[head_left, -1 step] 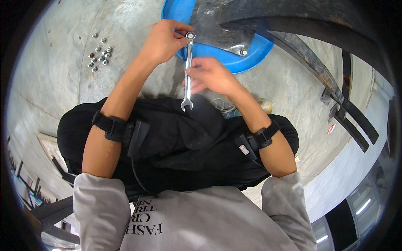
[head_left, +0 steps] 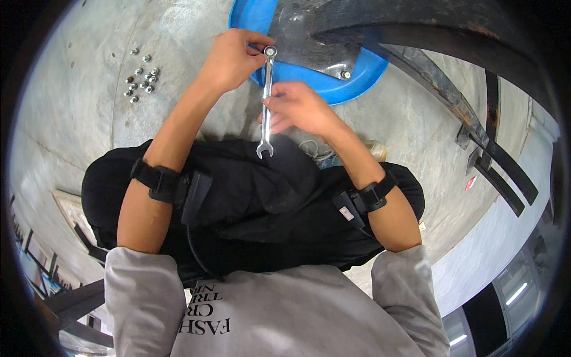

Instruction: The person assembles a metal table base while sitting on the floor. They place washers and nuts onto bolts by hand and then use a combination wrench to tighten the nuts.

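A chrome combination wrench (head_left: pixel 267 107) has its ring end around a bolt (head_left: pixel 270 52) at the near left corner of a dark metal plate (head_left: pixel 300 33). Its open jaw points toward my lap. My left hand (head_left: pixel 234 58) pinches the ring end between thumb and fingers; the fingertips are partly hidden. Somewhat blurred, my right hand (head_left: pixel 300 108) closes on the shaft from the right. Another bolt (head_left: pixel 344 75) sits at the plate's near right corner. Below the plate is a round blue base (head_left: pixel 357 89).
Several loose silver nuts or bolts (head_left: pixel 143 77) lie on the concrete floor (head_left: pixel 77 107) to the left. A thick black metal beam (head_left: pixel 416 21) crosses above the plate. Curved dark metal legs (head_left: pixel 452 101) stand to the right. A shoe (head_left: pixel 375 150) shows beneath my right forearm.
The wrench's open end has shifted very slightly left. Otherwise both hands keep their places.
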{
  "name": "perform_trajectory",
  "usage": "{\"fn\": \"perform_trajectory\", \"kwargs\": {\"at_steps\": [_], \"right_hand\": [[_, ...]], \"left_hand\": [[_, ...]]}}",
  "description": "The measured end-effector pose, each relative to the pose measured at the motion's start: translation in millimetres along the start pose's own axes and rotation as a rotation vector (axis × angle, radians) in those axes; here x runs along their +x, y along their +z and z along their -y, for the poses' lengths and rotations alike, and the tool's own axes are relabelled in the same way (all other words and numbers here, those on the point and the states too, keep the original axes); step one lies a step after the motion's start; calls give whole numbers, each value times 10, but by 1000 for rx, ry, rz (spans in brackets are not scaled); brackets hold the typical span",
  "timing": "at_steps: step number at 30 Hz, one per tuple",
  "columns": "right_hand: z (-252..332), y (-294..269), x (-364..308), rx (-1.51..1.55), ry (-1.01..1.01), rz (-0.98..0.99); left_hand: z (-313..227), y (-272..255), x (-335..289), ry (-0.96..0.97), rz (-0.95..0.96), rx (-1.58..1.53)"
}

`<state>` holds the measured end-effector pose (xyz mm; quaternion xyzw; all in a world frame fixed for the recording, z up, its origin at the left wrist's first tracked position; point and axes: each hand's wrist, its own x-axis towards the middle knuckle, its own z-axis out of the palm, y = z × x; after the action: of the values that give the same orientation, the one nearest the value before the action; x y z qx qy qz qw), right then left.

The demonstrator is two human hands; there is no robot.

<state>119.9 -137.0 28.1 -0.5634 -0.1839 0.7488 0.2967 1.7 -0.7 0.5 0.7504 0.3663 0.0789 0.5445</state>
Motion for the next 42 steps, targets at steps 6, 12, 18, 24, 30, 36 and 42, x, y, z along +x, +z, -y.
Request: {"fn": "perform_trajectory", "kwargs": {"at_steps": [6, 12, 18, 24, 30, 36, 42], "right_hand": [[-39, 27, 38, 31, -25, -27], [-71, 31, 74, 58, -4, -23], [-61, 20, 72, 118, 29, 48], [-60, 39, 90, 108, 36, 37], [18, -92, 1, -222, 35, -137], [110, -521, -157, -861, -179, -500], [192, -519, -194, -939, -369, -703]], "left_hand": [[-6, 5, -7, -28, 9, 28], [-50, -9, -12, -63, 49, 77], [-70, -10, -11, -77, 54, 64], [-31, -10, -19, -61, 51, 40], [-25, -24, -43, -49, 33, 48], [-56, -21, -15, -43, 40, 58], [-42, -31, -21, -52, 35, 65]]}}
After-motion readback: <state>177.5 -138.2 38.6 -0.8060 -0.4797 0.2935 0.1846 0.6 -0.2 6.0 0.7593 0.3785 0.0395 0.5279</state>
